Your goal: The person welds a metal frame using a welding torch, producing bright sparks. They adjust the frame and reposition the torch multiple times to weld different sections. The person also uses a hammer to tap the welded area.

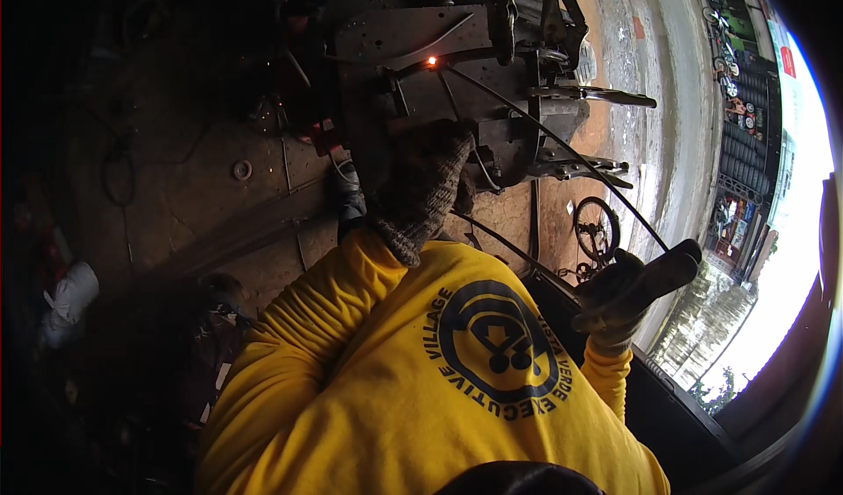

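"As the eye takes it in by size, what comes first?"

"Dark metal frame [408, 28], upper middle of view: plates, brackets, bent bars. Reads as heavy and rigid; one hand would hardly shift it. Bicycle [596, 230] next, beyond it to the right."

"Hands?"

"Both gloved. Left hand [420, 188] is up against the lower part of the frame, fingers lost in shadow. Cannot tell whether they close on anything. Right hand [608, 300] is out to the right, well apart from the left, its fingers wrapped round a dark handle [672, 269], as far as the gloom lets me judge."

"And the thin rod?"

"Thin rod [579, 155] slants from beside that handle, up and left across the frame. Orange-white glow [431, 60] at its far end, on the metal."

"How would it handle?"

"Light, I judge, stiff enough to stay nearly straight, but long and slim, so its tip likely wavers with small wrist movements. Best held by the handle end, glove on; the glowing end is probably too hot to touch."
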Demonstrator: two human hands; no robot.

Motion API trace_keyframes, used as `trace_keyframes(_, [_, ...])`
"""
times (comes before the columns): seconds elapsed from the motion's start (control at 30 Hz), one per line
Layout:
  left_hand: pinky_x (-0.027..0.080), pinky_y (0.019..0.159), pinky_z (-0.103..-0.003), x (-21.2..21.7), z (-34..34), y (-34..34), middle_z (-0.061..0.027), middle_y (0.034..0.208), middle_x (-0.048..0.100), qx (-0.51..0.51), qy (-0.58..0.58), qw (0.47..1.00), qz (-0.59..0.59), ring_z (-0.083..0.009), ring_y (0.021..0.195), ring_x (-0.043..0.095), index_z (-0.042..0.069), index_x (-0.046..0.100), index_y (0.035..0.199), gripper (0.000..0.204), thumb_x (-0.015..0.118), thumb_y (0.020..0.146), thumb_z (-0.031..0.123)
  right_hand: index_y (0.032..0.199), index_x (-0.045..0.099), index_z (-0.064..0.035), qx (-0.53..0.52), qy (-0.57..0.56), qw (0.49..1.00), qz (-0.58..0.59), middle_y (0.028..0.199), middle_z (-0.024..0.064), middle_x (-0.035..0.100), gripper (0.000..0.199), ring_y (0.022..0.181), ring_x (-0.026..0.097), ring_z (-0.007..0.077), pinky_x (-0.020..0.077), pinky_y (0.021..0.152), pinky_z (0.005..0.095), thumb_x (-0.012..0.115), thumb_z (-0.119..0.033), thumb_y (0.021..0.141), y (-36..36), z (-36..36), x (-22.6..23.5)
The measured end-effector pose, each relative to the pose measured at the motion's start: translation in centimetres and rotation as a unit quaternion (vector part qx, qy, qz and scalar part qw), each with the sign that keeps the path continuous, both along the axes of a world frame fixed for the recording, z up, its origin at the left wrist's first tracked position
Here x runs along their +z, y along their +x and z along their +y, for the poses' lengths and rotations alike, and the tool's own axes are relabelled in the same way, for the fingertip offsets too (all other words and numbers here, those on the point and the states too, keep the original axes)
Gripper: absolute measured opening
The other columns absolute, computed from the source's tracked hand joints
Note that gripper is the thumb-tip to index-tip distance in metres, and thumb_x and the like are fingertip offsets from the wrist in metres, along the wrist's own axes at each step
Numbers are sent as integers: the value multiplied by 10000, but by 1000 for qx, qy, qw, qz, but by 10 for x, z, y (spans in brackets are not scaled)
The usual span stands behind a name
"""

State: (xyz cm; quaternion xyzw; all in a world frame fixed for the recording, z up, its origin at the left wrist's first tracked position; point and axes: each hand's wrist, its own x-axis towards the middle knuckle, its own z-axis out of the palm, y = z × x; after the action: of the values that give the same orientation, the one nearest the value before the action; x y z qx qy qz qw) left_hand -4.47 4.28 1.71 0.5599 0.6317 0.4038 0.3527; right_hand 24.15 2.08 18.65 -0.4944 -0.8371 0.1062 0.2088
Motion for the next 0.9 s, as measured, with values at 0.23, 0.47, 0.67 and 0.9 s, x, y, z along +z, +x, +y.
trace_keyframes(0.23, [488,1005,-377,0,-4,-3,-121,1277,618,-9,21,999,48,-285,1165,591,165,597,1360,384,520,985,143,1497,374,-52,-7,-304,931,201,1211,142,634,892,726,607,138,500,586,220,840,-374,808,24,-5,3])
trace_keyframes(0.47, [479,1001,-396,44,18,-16,-168,1266,616,-15,-228,930,-289,-338,1156,586,66,573,1352,428,486,934,46,1357,512,0,-238,-309,863,321,781,74,659,467,597,583,114,458,535,207,662,-165,946,1,-16,4])
trace_keyframes(0.67, [483,978,-409,18,2,-12,-171,1265,622,-52,49,997,41,-361,1136,580,68,538,1381,483,482,902,27,1403,464,19,-147,-251,942,166,807,75,657,605,636,596,124,449,585,225,701,-268,925,-1,-12,8])
trace_keyframes(0.9, [509,938,-368,33,5,-16,-171,1256,630,0,-27,994,-107,-318,1123,605,59,588,1330,366,507,980,131,1369,461,25,-217,-261,866,367,926,75,652,507,707,635,129,515,635,235,624,-240,969,-6,-14,4])
